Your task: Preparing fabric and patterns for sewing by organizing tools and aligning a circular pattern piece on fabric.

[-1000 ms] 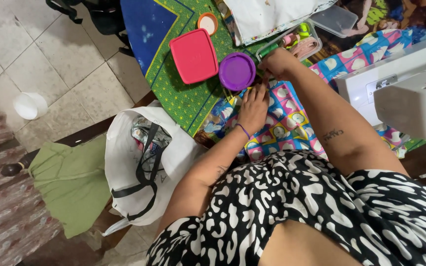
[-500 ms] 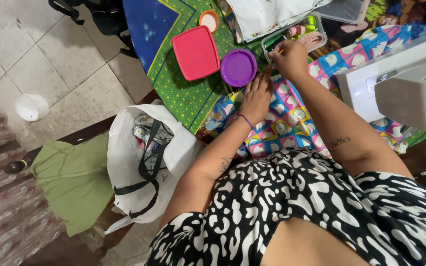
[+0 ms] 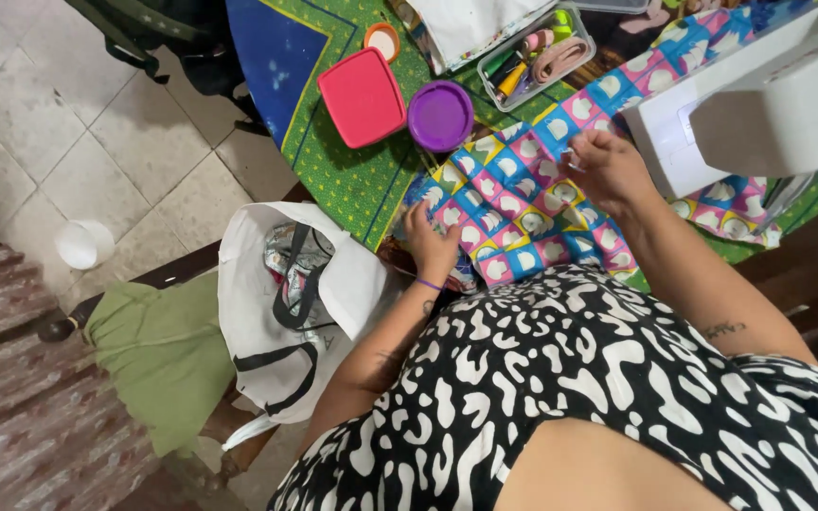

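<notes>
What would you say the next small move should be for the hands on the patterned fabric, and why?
Probably slide the patterned fabric toward the white sewing machine. The left hand lies flat on the fabric's near edge, while the right hand pinches something small, too small to identify, beside the machine's base. The fabric's far end already lies under the machine, so feeding it along seems the likely step.

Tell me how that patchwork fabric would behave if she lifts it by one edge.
The patchwork fabric would probably flop and drape, since it already lies in soft folds under the left hand. It looks light and thin. It may drag along the green tablecloth rather than slide freely, and could snag near the sewing machine.
</notes>
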